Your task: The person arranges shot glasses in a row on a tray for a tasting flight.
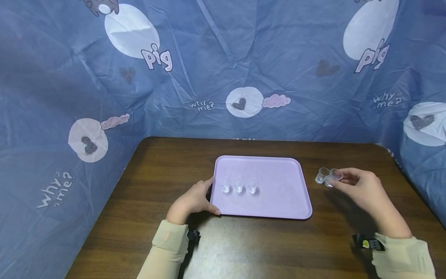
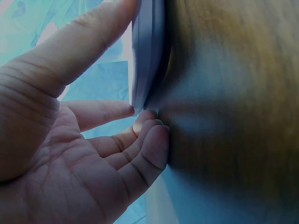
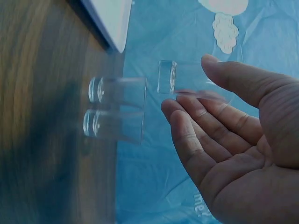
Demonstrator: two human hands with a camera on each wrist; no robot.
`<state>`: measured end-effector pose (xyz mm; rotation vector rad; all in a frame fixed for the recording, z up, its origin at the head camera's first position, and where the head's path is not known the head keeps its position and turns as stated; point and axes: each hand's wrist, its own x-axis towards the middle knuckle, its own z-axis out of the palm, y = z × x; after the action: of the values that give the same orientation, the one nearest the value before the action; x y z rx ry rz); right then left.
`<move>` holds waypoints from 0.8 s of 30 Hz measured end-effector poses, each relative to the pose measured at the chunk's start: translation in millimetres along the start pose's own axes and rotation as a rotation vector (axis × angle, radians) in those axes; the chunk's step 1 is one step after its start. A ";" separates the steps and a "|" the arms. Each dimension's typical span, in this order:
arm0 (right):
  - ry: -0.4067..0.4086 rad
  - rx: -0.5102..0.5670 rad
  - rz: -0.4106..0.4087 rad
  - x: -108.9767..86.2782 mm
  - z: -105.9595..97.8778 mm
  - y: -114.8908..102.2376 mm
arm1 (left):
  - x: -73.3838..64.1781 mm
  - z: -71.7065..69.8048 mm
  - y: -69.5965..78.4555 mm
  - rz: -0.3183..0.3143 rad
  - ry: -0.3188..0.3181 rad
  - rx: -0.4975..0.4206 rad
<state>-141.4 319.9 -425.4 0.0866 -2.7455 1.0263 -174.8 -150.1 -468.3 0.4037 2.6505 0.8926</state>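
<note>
My right hand (image 1: 360, 188) pinches a small clear shot glass (image 3: 187, 77) between thumb and fingers. In the right wrist view that glass is raised above the table, its thick base pointing down. Beside it, two more shot glasses (image 3: 117, 91) stand upright on the wood, close together. At the left end of a lilac tray (image 1: 275, 186), my left hand (image 1: 192, 199) rests around the front corner. Its thumb touches the front rim and its index finger the left rim. Three upright shot glasses (image 1: 238, 186) make a row on the tray's left half.
A brown wooden table (image 1: 265, 248) bears everything. Blue printed cloth (image 1: 209, 77) hangs behind it and at both sides. A dark band with a small device (image 1: 369, 243) is at the right wrist.
</note>
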 end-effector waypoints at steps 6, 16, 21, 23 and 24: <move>-0.067 0.000 -0.015 0.4 15.4 -12.3 | -1.5 -0.8 2.1 0.003 0.003 -0.003; -0.155 0.126 -0.045 5.2 42.5 -36.8 | -0.8 -1.0 0.6 0.002 0.005 0.003; -0.180 0.178 -0.043 9.5 50.8 -46.2 | -1.0 -1.1 0.6 0.001 0.003 0.007; -0.188 0.185 -0.045 10.9 53.0 -50.3 | -1.1 -0.7 1.8 -0.001 0.001 0.005; -0.192 0.189 -0.045 11.4 54.4 -52.6 | -1.2 -0.7 2.5 -0.002 0.000 0.005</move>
<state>-155.3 244.7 -429.3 0.2889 -2.7903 1.3263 -173.5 -149.0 -466.0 0.4021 2.6535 0.8853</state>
